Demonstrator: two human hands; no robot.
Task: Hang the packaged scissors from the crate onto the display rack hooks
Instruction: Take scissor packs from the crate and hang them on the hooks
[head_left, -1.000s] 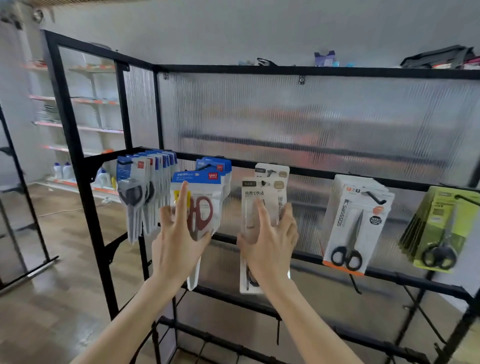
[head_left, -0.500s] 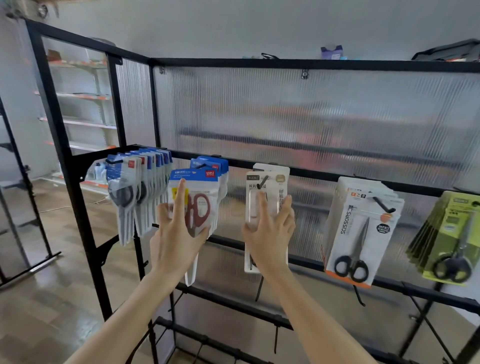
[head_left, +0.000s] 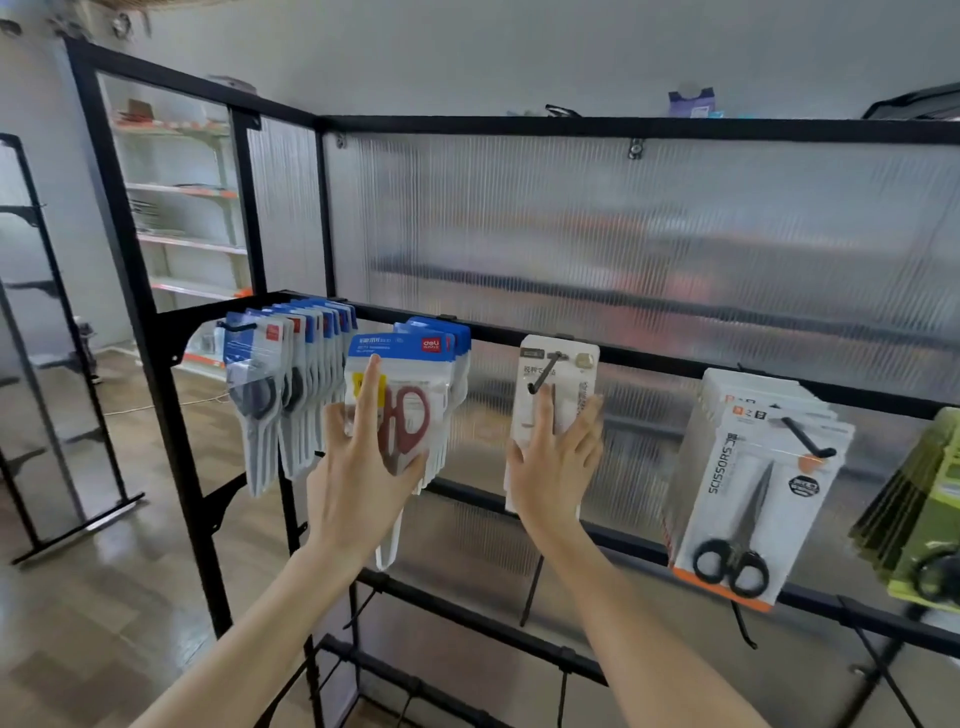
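My left hand (head_left: 363, 483) lies flat, fingers straight, against the red scissors pack (head_left: 402, 410) hanging left on the rack (head_left: 675, 361). My right hand (head_left: 556, 467), grip spread, presses the white scissors pack (head_left: 558, 384) on its hook (head_left: 545, 371).

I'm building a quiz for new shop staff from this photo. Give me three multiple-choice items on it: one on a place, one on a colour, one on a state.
1. Where does the right hand rest?
A. on the beige pack
B. on the green packs
C. on the floor

2. What colour are the scissor handles under the left hand?
A. yellow
B. red
C. black

3. How do the left hand's fingers lie?
A. in a fist
B. straight, flat on the blue-topped pack
C. round a hook

Key: 1 A, it covers that pack's lower half. 2 B, red loops show beside the fingers. 3 B, fingers extended upward.
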